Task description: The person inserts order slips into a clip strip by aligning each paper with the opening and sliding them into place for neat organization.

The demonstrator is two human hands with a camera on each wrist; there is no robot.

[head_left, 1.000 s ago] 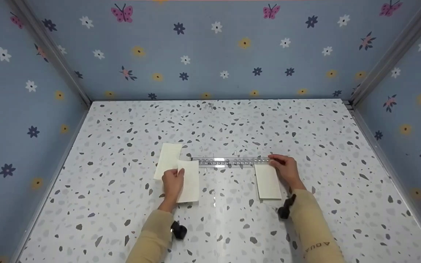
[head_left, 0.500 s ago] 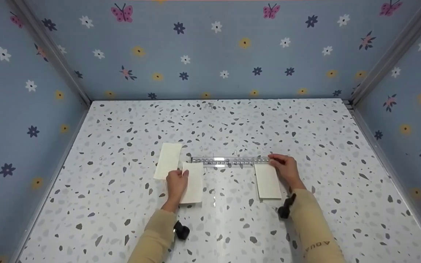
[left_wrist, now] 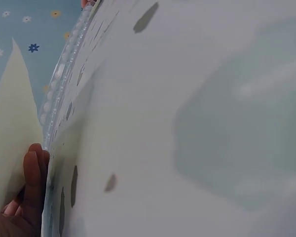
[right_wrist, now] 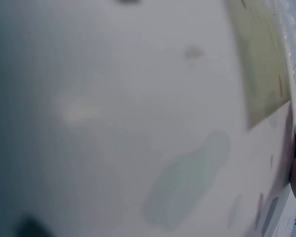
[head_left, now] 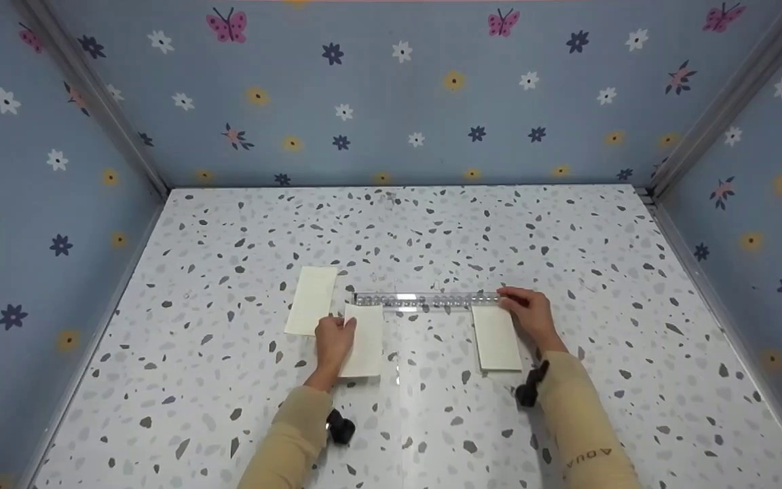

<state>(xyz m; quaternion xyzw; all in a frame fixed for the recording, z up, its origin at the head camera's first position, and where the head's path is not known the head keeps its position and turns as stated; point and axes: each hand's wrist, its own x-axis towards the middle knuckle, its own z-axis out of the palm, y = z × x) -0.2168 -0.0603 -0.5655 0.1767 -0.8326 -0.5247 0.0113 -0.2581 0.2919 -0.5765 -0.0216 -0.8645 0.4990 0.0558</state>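
A clear plastic ruler [head_left: 425, 300] with rows of round marks lies crosswise on the table. My right hand [head_left: 532, 316] pinches its right end, and a cream paper strip [head_left: 497, 339] lies just below that end. My left hand [head_left: 334, 339] pinches the left edge of a second cream paper strip [head_left: 366, 343], whose top edge meets the ruler's left part. Further left lies a third cream strip [head_left: 313, 299], its lower corner close to the left hand. In the left wrist view the fingers [left_wrist: 34, 177] show against the paper; the right wrist view catches only part of the hand.
Speckled white table [head_left: 391, 231] spreads around the hands. Blue flowered panels [head_left: 391, 88] stand behind and at both sides, joined by grey metal posts [head_left: 723, 102]. A black wrist camera [head_left: 341, 428] sits at the left sleeve, another black camera [head_left: 528, 390] at the right.
My left hand has slid to the right with its paper strip, away from the third strip and slightly toward me. The right hand and the ruler have stayed in place.
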